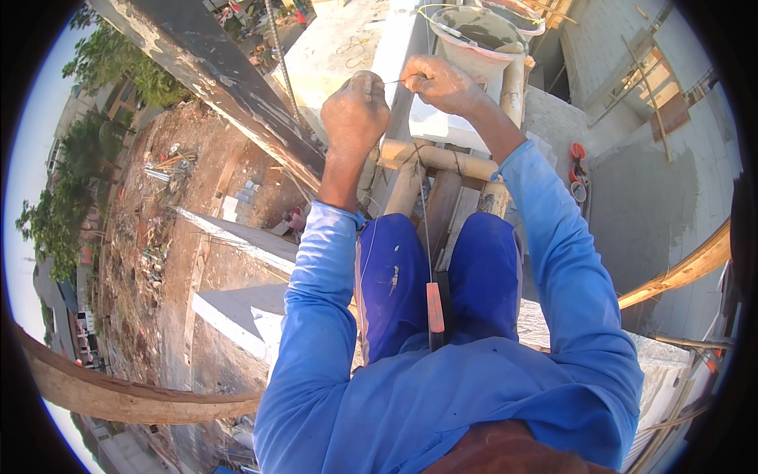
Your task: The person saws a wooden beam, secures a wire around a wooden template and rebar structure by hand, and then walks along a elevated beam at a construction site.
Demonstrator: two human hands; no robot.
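Note:
Both my hands are raised ahead of me at the wall top, close together. My left hand (357, 112) is closed in a fist. My right hand (444, 84) pinches with thumb and forefinger. A thin dark string (392, 81) spans the short gap between them, its ends hidden in the fingers. Just beyond my right hand stands a bucket (478, 63) with grey mortar inside. Below the hands, lashed bamboo poles (442, 160) cross in front of my knees. A narrow orange-red piece (435, 306) lies between my thighs, with a thin line running up from it.
A dark, peeling beam (221, 71) slants past on the left, above a drop to bare earth (158, 237). A second bucket (513, 14) stands at the back. Curved wooden poles (679, 268) cross at the right. An orange tool (578, 154) rests on the grey surface lower right.

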